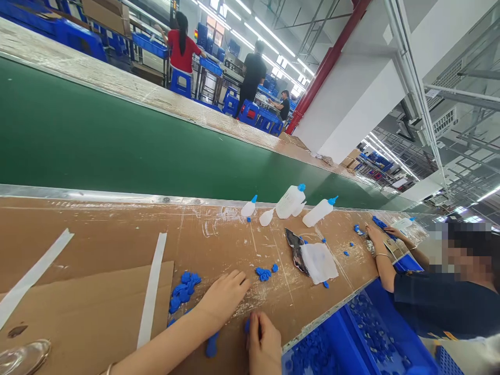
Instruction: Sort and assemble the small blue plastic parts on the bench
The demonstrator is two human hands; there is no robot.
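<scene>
Pinching small blue plastic piece (247, 326), right hand (264, 345) grip clenched; left hand (223, 298) released, flat on scuffed cardboard bench (117, 245).

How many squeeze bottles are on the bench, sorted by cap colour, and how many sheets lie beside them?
Blue-capped bottles: 4
Bottles without a visible blue cap: 2
White sheet: 1
Shiny foil piece: 1
Total: 8

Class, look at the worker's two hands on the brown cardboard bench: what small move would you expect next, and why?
Probably the left hand slides toward the pile of small blue plastic pieces to pick one up. It rests palm down just beside that pile, while the right hand already pinches one small blue piece against the brown cardboard bench top.
</scene>
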